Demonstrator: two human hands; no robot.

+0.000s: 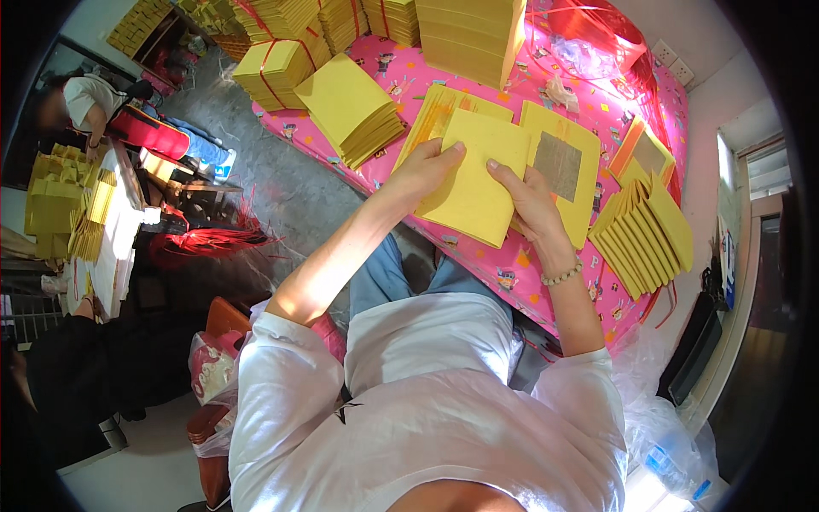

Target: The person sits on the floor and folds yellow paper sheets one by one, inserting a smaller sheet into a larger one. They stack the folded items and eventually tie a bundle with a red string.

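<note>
Between both hands I hold a yellow paper packet [478,175], tilted above the pink table. My left hand [426,171] grips its left edge, thumb on top. On the right edge, my right hand [527,198] has its thumb pressed on the top face; its other fingers are partly hidden. Under and behind the packet lie yellow sheets with an orange print [439,111] and a yellow sheet with a grey-brown square [559,166]. A row of folded yellow packets [644,239] stands fanned beyond my right hand. A fanned stack of yellow paper [351,109] rests beyond my left hand.
Tied yellow bundles [271,75] line the far left of the pink patterned table cover [401,60]. Red strips and a red basket [601,34] sit at the far right. At left, a person [94,102] stands by another table [119,230]; another person's dark sleeve [102,358] is nearer.
</note>
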